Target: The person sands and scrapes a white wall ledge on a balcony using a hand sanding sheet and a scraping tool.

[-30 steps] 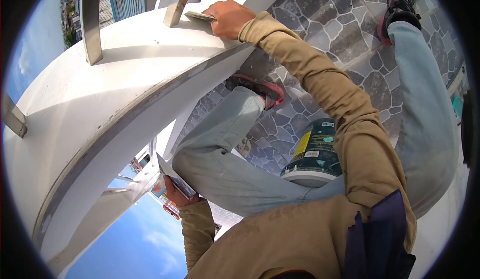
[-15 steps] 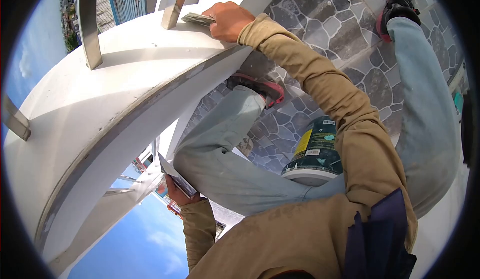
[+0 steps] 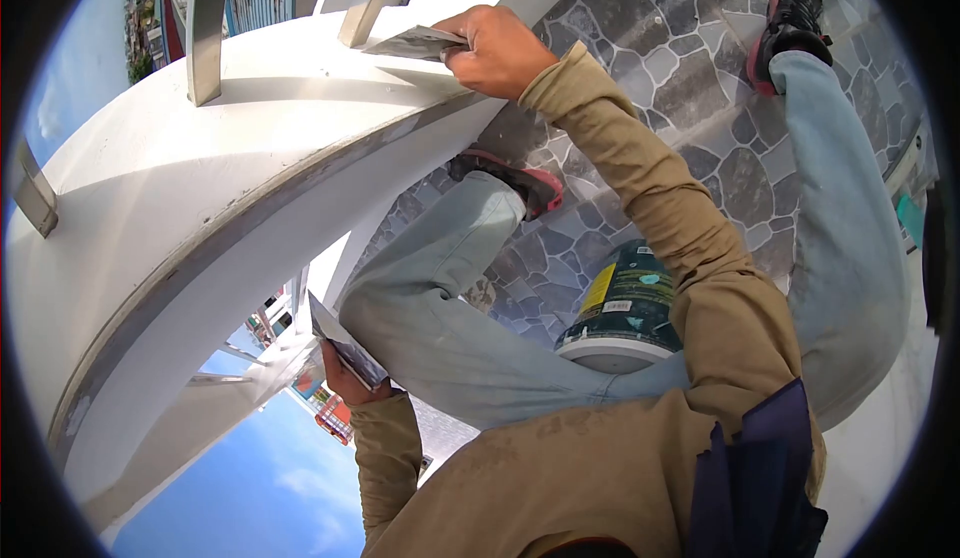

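My right hand [image 3: 503, 53] is closed around a thin, flat putty knife [image 3: 418, 44], whose handle is hidden in the fingers. Its blade lies low over the top of a white curved ledge [image 3: 270, 118], pointing to the base of a metal post [image 3: 372, 3]. Lower down on the left, my left hand [image 3: 348, 376] grips a wider flat metal putty blade [image 3: 345, 346] by its lower part. This second blade is tilted and sits beside my left knee, below the ledge.
More metal posts [image 3: 206, 33] rise from the ledge. A dark green bucket [image 3: 632, 303] with a yellow label stands between my legs on grey stone paving [image 3: 690, 98]. My left shoe [image 3: 510, 183] is close under the ledge's edge. Sky and buildings show beyond.
My right hand has drawn back to the right along the ledge with the putty knife, away from the post, and more of the blade shows. My left hand keeps its hold; the view has shifted slightly.
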### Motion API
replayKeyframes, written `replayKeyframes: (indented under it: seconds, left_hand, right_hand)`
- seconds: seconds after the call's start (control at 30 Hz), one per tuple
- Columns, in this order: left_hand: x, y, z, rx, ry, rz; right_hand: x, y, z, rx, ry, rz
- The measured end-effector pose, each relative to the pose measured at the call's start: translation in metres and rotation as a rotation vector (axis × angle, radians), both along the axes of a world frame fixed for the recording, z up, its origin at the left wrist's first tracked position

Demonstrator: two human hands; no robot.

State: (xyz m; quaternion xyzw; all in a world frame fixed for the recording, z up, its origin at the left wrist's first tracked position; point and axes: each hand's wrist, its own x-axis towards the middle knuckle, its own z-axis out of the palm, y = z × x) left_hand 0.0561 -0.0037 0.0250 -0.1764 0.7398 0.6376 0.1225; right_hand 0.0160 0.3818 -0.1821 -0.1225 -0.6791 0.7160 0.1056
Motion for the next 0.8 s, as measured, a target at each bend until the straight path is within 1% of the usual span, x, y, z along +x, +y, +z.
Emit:
replayKeyframes:
  seconds: [0.07,0.1,0.13,0.2,0.23,0.27,0.33,0.37,0.4,0.47,0.5,0.53,0.6,0.63,0.67,0.7,0.73,0.77,0.8]
  left_hand:
    - [0.003,0.001,0.002,-0.008,0.005,-0.007]
    - [0.003,0.002,0.002,-0.003,0.023,-0.025]
    - [0.004,0.002,0.001,0.003,0.04,-0.044]
    - [0.003,0.001,-0.002,-0.009,0.071,-0.058]
    - [0.005,-0.002,-0.002,-0.039,0.104,-0.066]
    - [0.006,-0.003,-0.002,-0.024,0.089,-0.065]
    - [0.006,-0.004,-0.003,0.005,0.122,-0.03]
    - [0.007,-0.004,-0.004,-0.012,0.158,-0.078]
    - [0.006,-0.006,-0.005,0.001,0.151,-0.083]
    - [0.007,-0.009,-0.005,0.035,0.186,-0.058]
    - [0.01,-0.004,-0.003,0.006,0.188,-0.113]
    - [0.01,-0.001,-0.003,0.02,0.188,-0.112]
    - [0.008,0.001,-0.001,0.17,0.145,-0.09]
    - [0.011,0.003,0.002,0.164,0.141,-0.102]
    - [0.017,0.009,0.004,0.179,0.149,-0.093]
    - [0.025,0.024,0.007,0.232,0.131,-0.138]
    - [0.035,0.039,0.01,0.28,0.11,-0.182]
    - [0.043,0.054,0.009,0.384,0.022,-0.158]
    - [0.055,0.084,0.009,0.387,-0.033,-0.091]
  right_hand:
    - [-0.015,-0.011,-0.012,0.228,0.039,-0.227]
    - [-0.018,-0.014,-0.012,0.135,-0.023,-0.154]
    - [-0.017,-0.017,-0.011,0.148,-0.029,-0.155]
    - [-0.013,-0.024,-0.013,0.137,-0.047,-0.066]
    - [-0.009,-0.027,-0.016,0.087,0.004,-0.062]
    - [-0.004,-0.034,-0.018,0.103,-0.011,-0.061]
    - [0.005,-0.042,-0.005,0.105,-0.016,-0.071]
    - [0.01,-0.046,0.002,0.075,-0.066,-0.069]
    - [0.012,-0.05,0.005,0.087,-0.073,-0.075]
    - [0.022,-0.06,0.009,0.033,-0.075,-0.108]
    - [0.028,-0.056,0.013,0.047,-0.078,-0.111]
    - [0.033,-0.05,0.016,0.032,-0.063,-0.089]
    - [0.042,-0.036,0.023,-0.008,-0.029,-0.038]
    - [0.05,-0.02,0.033,-0.115,-0.094,-0.003]
    - [0.061,-0.009,0.043,-0.173,-0.098,-0.08]
    - [0.071,0.001,0.06,-0.227,-0.1,-0.154]
    - [0.074,0.005,0.067,-0.339,0.026,-0.223]
    - [0.081,0.004,0.088,-0.287,0.074,-0.216]
    - [0.09,-0.002,0.117,-0.235,0.124,-0.208]
